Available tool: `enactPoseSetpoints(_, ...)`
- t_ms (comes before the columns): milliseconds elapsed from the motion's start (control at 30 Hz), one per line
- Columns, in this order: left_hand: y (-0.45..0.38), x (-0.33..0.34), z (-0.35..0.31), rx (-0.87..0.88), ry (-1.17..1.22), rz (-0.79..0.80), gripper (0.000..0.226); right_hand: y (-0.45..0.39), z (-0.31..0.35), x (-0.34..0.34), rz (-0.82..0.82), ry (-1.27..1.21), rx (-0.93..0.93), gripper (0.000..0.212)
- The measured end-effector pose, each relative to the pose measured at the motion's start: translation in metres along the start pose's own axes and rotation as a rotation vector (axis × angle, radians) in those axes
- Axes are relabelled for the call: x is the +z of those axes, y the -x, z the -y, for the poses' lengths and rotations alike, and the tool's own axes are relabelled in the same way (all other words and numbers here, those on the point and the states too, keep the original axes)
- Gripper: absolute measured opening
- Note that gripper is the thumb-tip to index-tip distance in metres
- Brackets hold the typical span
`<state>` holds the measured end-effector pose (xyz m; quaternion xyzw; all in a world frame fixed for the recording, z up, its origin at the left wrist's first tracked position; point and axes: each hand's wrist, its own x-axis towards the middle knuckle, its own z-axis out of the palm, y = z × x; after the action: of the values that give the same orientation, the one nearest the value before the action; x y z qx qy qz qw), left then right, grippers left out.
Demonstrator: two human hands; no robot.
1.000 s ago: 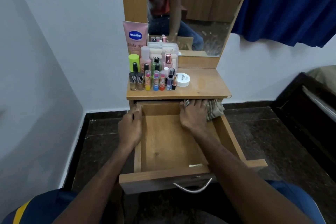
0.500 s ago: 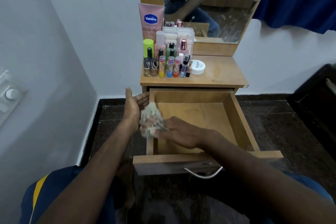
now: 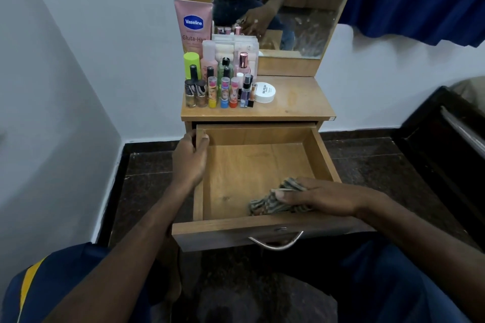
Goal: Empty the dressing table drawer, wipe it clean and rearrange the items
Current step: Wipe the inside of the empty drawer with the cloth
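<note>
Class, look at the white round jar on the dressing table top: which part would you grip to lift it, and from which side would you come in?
Grip the white round jar across its low sides, under the flat lid, coming from above or from its right. Bare tabletop lies to its right and front, while small bottles crowd close on its left, leaving little room for fingers there.

Wooden dressing table top point(image 3: 296, 102), cosmetic bottles point(image 3: 223, 86) clustered at its left, white jar point(image 3: 264, 92) beside them
</note>
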<state>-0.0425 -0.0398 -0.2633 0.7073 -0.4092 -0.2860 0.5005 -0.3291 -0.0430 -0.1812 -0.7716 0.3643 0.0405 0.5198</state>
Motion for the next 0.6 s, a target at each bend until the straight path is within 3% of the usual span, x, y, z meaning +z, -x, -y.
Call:
enactPoseSetpoints(133, 0.002, 0.001, 0.000, 0.017, -0.011, -0.007, 0.038, 0.002, -0.001, -0.004, -0.020, 0.068, 0.002, 0.077)
enactPoseSetpoints(300, 0.002, -0.002, 0.003, 0.027, 0.002, 0.009, 0.041, 0.018, -0.011, -0.012, -0.107, 0.148, 0.047, 0.054)
enactPoseSetpoints(600, 0.001, 0.000, 0.006, 0.036, -0.030, 0.006, 0.037, 0.037, -0.022, -0.024, -0.379, 0.545, 0.346, 0.054)
